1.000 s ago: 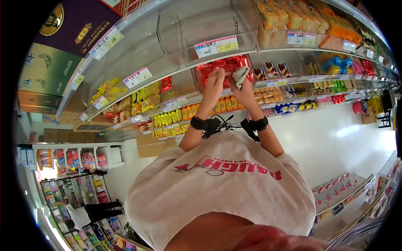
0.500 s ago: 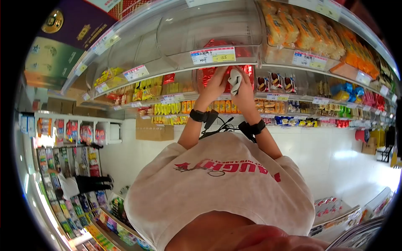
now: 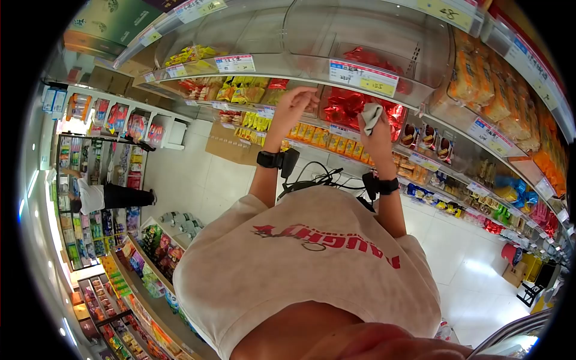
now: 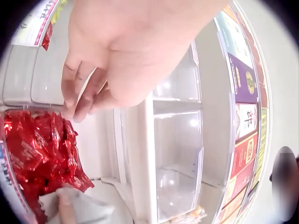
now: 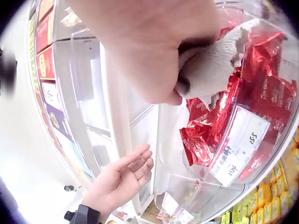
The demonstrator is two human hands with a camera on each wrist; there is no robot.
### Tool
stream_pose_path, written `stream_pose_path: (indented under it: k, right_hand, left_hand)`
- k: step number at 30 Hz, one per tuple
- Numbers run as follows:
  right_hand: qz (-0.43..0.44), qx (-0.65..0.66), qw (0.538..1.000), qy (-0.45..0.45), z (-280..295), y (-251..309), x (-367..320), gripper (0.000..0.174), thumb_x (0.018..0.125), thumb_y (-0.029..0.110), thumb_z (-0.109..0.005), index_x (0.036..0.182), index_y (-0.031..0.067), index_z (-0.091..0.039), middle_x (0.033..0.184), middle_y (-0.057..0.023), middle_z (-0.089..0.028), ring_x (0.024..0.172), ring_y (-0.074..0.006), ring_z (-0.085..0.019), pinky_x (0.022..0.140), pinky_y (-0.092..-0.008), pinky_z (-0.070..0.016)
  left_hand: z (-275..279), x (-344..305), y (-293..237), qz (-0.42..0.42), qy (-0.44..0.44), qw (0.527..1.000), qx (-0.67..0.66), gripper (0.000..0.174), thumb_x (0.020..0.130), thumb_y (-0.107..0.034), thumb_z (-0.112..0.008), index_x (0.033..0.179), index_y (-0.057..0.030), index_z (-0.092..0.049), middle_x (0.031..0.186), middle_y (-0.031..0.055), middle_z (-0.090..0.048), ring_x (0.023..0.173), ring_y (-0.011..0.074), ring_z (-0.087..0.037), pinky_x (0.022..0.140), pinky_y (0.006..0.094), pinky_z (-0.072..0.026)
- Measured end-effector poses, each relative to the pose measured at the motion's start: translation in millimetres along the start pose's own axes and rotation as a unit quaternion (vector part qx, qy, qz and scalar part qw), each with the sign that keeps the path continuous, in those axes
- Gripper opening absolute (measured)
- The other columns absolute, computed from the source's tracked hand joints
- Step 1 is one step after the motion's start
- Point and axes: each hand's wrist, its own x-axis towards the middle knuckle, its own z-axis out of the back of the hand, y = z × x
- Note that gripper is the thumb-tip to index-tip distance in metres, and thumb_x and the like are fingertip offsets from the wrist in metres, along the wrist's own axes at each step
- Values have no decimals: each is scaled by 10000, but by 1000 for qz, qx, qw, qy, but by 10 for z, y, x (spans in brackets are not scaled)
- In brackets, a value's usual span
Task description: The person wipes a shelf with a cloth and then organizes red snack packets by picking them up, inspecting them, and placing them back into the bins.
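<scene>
My right hand (image 3: pixel 377 144) grips a crumpled light-grey cloth (image 3: pixel 370 117) in front of a clear bin of shiny red-wrapped snack packets (image 3: pixel 343 108). Seen from the right wrist, the cloth (image 5: pixel 212 70) bunches out of the curled fingers and overlaps the red packets (image 5: pixel 201 144). My left hand (image 3: pixel 294 108) hovers to the left of that bin, holding nothing. Its fingers are loosely bent in the left wrist view, where the red packets (image 4: pixel 39 149) lie below the fingertips. A price label (image 5: pixel 240 144) hangs on the bin's front.
Above the red packets runs a shelf of clear bins with a price label (image 3: pixel 363 78) on its edge. Orange-wrapped cakes (image 3: pixel 486 84) stand to the right, yellow packets (image 3: pixel 243 90) to the left. A cardboard box (image 3: pixel 231 143) sits on the floor; another person (image 3: pixel 114 198) stands at far shelves.
My left hand has drawn away leftward from the red packets and the right hand. The right hand still holds the cloth by the bin. The head view has turned.
</scene>
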Motion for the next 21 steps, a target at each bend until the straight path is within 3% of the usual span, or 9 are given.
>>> stream_pose_path:
  k: [3, 4, 7, 11, 14, 16, 19, 20, 21]
  right_hand:
    - [166, -147, 973, -61, -21, 189, 6, 316, 881, 113, -692, 1150, -35, -616, 1218, -201, -634, 1094, -400, -604, 1012, -472, -467]
    - [160, -99, 981, -48, -36, 406, -16, 272, 878, 78, -685, 1125, -23, -629, 1137, -196, -662, 1065, -360, -628, 933, -449, -508]
    - [128, 97, 986, 35, -291, 832, -35, 220, 884, 55, -672, 1091, -12, -638, 1092, -181, -667, 1054, -327, -640, 894, -399, -518]
    - [136, 136, 975, 108, -873, 1099, 83, 209, 904, 73, -676, 1088, -14, -629, 1022, -163, -661, 961, -322, -650, 859, -362, -513]
    - [-58, 165, 962, 210, -1244, 1084, 273, 335, 965, 244, -655, 1185, -5, -613, 1099, -91, -654, 987, -197, -611, 874, -327, -494]
    - [-197, 149, 943, 223, -1482, 1053, 498, 570, 961, 422, -653, 1330, 1, -544, 1195, -69, -626, 1026, -148, -587, 885, -299, -488]
    - [-303, 79, 941, 130, -2025, 459, 836, 721, 935, 464, -671, 1417, -24, -450, 1281, -96, -595, 1091, -162, -572, 915, -309, -480]
    - [-301, 180, 913, 210, -1991, 579, 971, 770, 942, 443, -663, 1460, -48, -374, 1350, -124, -553, 1190, -183, -527, 973, -314, -449]
    - [-302, 188, 911, 207, -2022, 691, 1040, 755, 947, 439, -657, 1458, -45, -383, 1359, -125, -547, 1208, -185, -513, 989, -314, -436]
  left_hand:
    - [259, 63, 278, -8, -66, 998, 3, 238, 997, -106, -535, 1169, 14, -647, 984, 95, -710, 902, 155, -680, 806, 287, -534]
    - [323, 90, 350, -8, -82, 996, 15, 234, 986, -101, -539, 1161, 12, -646, 971, 92, -707, 890, 153, -678, 779, 286, -533]
    - [547, 175, 759, -26, -112, 991, 71, 240, 958, -101, -553, 1149, 15, -639, 951, 88, -703, 860, 164, -673, 738, 293, -527]
    - [776, 249, 970, 14, -128, 991, 31, 254, 916, -81, -548, 1132, 21, -635, 909, 112, -690, 817, 214, -670, 724, 336, -522]
    - [1020, 391, 1016, -127, -71, 982, 124, 265, 894, -70, -547, 1127, 23, -632, 920, 159, -688, 855, 306, -675, 747, 393, -518]
    - [1126, 557, 1191, -65, -59, 983, 162, 304, 887, -89, -546, 1162, 21, -615, 1018, 202, -673, 973, 371, -643, 821, 434, -508]
    - [1168, 887, 1741, 7, -85, 975, 207, 283, 896, -139, -533, 1099, 20, -650, 1042, 236, -681, 1023, 371, -647, 866, 430, -501]
    - [1162, 944, 1814, 8, -93, 972, 215, 280, 897, -152, -528, 1071, 20, -664, 1042, 241, -683, 1027, 372, -648, 870, 431, -500]
    - [1159, 988, 1834, 9, -100, 969, 224, 281, 898, -165, -524, 1042, 20, -679, 1042, 246, -686, 1031, 373, -649, 875, 431, -498]
